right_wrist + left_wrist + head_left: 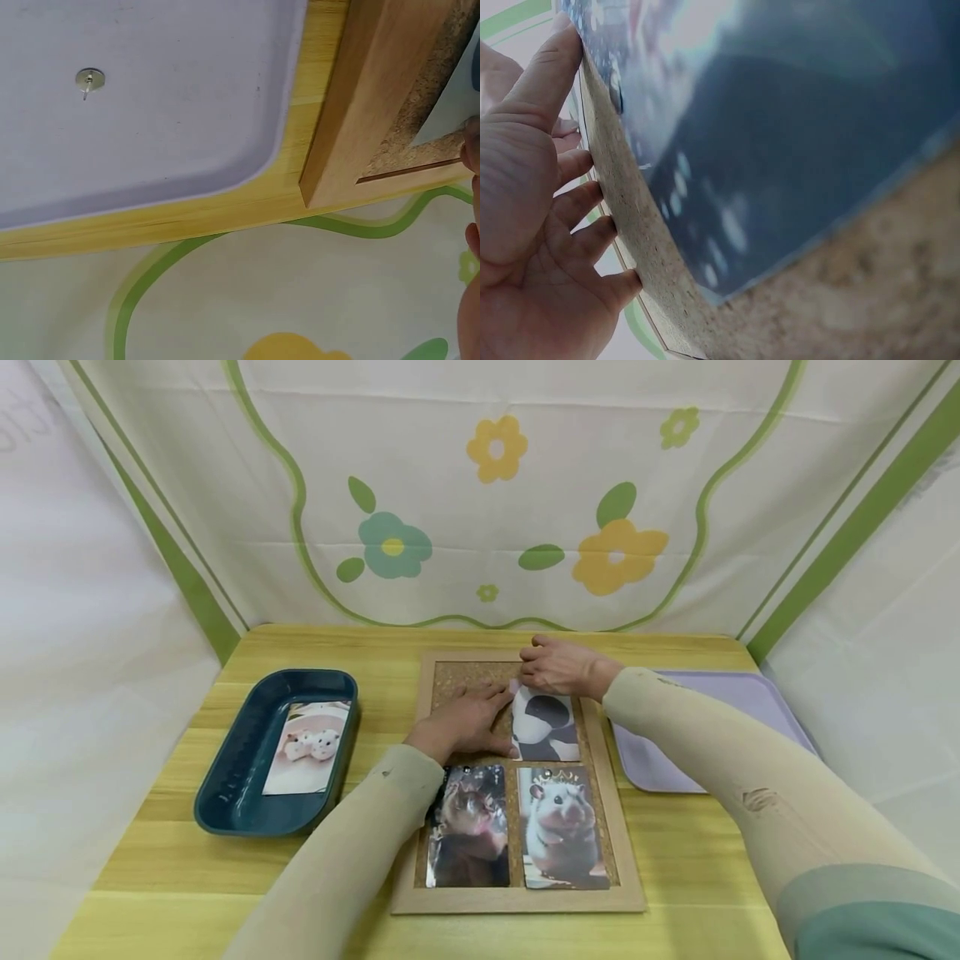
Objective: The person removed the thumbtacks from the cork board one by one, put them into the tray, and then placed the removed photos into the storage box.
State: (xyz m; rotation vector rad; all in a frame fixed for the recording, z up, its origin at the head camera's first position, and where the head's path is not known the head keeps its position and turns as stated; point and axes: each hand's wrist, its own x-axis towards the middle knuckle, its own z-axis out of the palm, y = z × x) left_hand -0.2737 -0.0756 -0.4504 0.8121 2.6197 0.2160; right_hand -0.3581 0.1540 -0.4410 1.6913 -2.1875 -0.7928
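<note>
Your left hand (468, 718) is extended and unclenched: the fingers are spread over the cork, with the index fingertip at the upper left of the black-and-white photo card (551, 731) and the thumb tip at its lower left corner. Your right hand (562, 667) is at the top edge of the same card, fingers bent and close together. A fingertip touches the card near a corner in the right wrist view; whether the fingers pinch the card or a pin cannot be told, as the grip is hidden.

The card lies at the upper right of the framed corkboard (517, 900), upright, printed with rounded dark patches on white. Its top portion is partly covered by your right hand. Directly below it is the white hamster print (562, 835); to the left of that is the glossy dark print (468, 835). Each carries a small pin head at its top edge.

On the table (150, 877), the dark blue tray (225, 793) left of the board contains a hamster card (307, 752). The lilac tray (645, 768) to the right holds a metal pushpin (89, 79).
</note>
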